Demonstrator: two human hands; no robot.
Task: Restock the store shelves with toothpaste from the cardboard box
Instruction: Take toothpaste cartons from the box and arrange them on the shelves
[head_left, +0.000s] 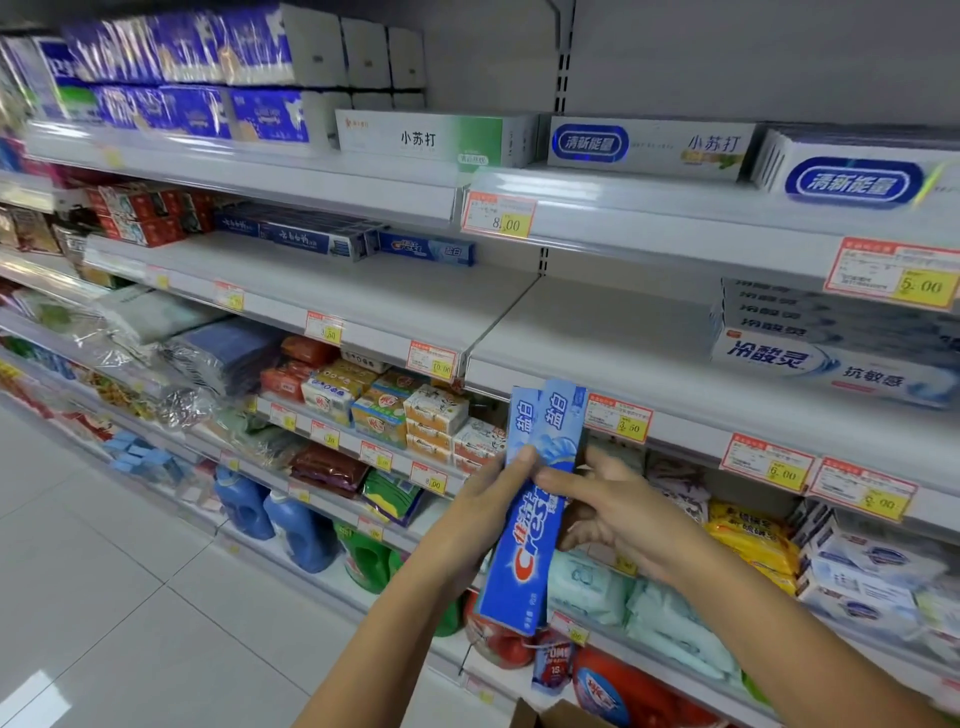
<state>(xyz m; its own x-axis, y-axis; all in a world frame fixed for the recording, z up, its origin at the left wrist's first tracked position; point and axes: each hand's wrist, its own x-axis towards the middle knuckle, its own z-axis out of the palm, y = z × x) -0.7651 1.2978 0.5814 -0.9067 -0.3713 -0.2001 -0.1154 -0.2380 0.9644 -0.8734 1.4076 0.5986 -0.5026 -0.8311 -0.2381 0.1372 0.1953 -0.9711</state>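
Observation:
Two blue Crest toothpaste boxes stand nearly upright in front of the middle shelf, one behind the other. My left hand grips them from the left, thumb on the front face. My right hand holds them from the right, thumb on the front and fingers curled behind. A corner of the cardboard box shows at the bottom edge. The middle shelf is bare above my hands. One matching blue box lies further back to the left on that shelf.
White toothpaste boxes are stacked at the shelf's right end, others on the shelf above. Price tags line the shelf edges. Soap bars, detergent bottles and packets fill lower shelves. Tiled floor lies left.

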